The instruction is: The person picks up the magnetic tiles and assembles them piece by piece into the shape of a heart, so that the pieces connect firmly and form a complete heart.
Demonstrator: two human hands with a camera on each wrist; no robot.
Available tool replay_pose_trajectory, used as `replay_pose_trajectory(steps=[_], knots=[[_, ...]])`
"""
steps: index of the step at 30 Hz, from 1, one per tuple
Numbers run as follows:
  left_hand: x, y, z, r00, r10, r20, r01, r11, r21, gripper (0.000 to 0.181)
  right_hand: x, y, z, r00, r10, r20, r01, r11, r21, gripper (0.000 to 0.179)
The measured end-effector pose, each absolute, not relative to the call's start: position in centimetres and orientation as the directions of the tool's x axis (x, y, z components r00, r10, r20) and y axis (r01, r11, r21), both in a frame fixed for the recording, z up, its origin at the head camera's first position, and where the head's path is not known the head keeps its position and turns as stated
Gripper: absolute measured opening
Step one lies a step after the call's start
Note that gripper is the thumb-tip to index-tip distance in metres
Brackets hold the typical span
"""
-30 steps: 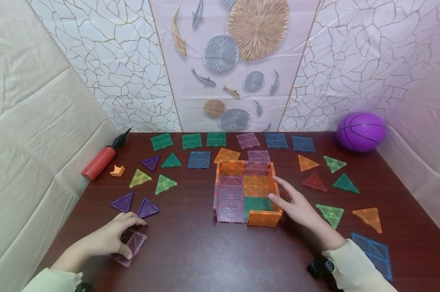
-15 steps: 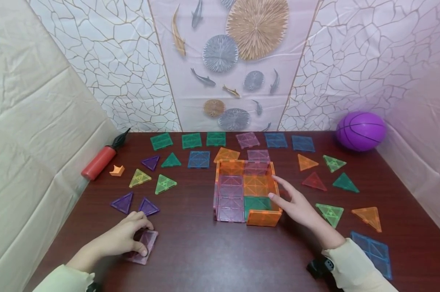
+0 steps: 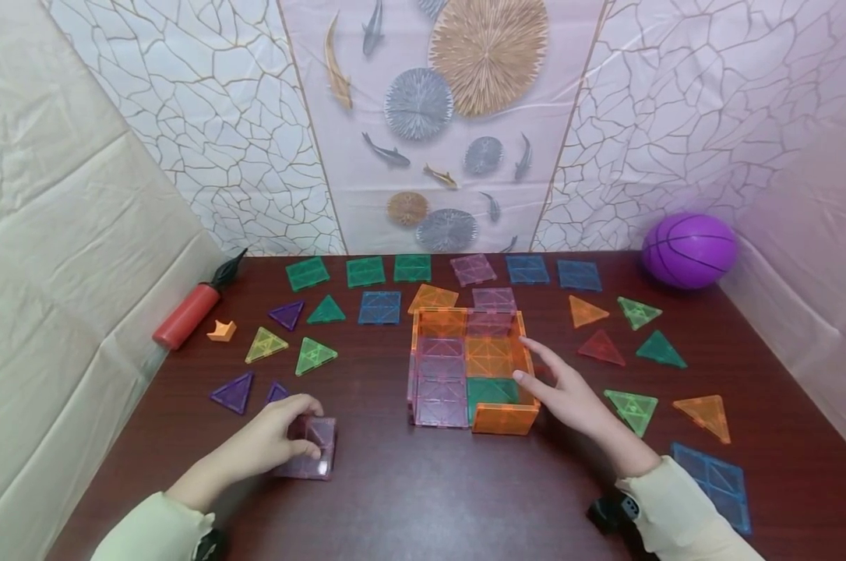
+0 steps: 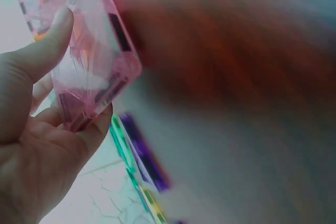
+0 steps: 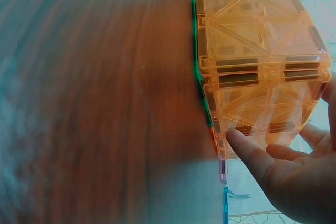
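Observation:
In the head view my left hand pinches a translucent pink square magnetic tile between thumb and fingers. The left wrist view shows the thumb lying across the face of that pink tile, with fingers behind it. A low box of magnetic tiles stands at the middle of the table. Its floor has pink, orange and green squares; its walls are orange and pink, with a gap at the front left. My right hand rests fingertips on the box's right side, fingers fairly straight, touching the orange wall.
Several purple, green and yellow triangle tiles lie at left, more triangles at right. Square tiles line the back. A large blue square lies front right. A red pump and purple ball sit at the back corners.
My left hand has carried the pink tile rightward and slightly away from me, towards the box. The right hand has stayed at the box's right side.

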State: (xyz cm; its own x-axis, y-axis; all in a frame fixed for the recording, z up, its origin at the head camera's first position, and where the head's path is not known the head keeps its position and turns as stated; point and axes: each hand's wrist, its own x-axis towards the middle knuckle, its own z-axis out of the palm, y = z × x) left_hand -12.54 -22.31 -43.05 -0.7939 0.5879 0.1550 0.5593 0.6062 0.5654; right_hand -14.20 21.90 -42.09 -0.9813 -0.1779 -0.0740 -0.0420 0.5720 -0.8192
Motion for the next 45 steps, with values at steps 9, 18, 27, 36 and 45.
replay_pose_trajectory(steps=[9, 18, 27, 36, 45], knots=[[-12.7, -19.3, -42.5, -0.763, 0.591, 0.260, 0.599, 0.497, 0.628, 0.030, -14.1, 21.7, -41.9, -0.982, -0.167, -0.088, -0.023, 0.568, -0.823, 0.067], [-12.7, -16.1, -43.3, -0.723, 0.561, 0.402, 0.651, 0.362, 0.667, 0.022, -14.1, 21.7, -41.9, -0.982, -0.170, -0.082, -0.028, 0.563, -0.826, 0.066], [-13.4, -13.7, -43.4, -0.720, 0.560, 0.409, 0.649, 0.335, 0.683, 0.020, -14.2, 21.8, -42.1, -0.981, -0.177, -0.075, -0.038, 0.563, -0.826, 0.065], [-14.0, -12.3, -43.6, -0.726, 0.538, 0.428, 0.660, 0.371, 0.654, 0.021, -14.1, 21.8, -42.2, -0.982, -0.172, -0.078, -0.032, 0.559, -0.828, 0.065], [-14.0, -11.7, -43.1, -0.781, 0.489, 0.388, 0.618, 0.518, 0.592, 0.025, -14.1, 21.8, -41.9, -0.980, -0.187, -0.067, -0.048, 0.549, -0.835, 0.065]])
